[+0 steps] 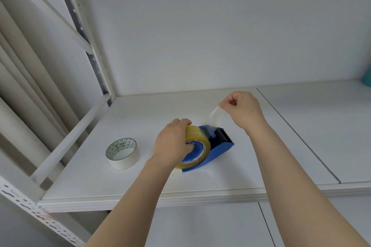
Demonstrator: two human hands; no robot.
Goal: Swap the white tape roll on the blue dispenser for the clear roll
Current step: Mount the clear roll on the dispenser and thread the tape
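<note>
While left hand grips clear roll, blue dispenser holds it.

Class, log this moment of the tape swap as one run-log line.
clear roll on blue dispenser | left hand steadies roll | right hand pulls tape end | white roll set aside

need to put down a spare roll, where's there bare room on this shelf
Bare shelf lies right of the blue dispenser, and behind it toward the back wall. It is crowded around the white roll, left hand and clear roll.
</note>
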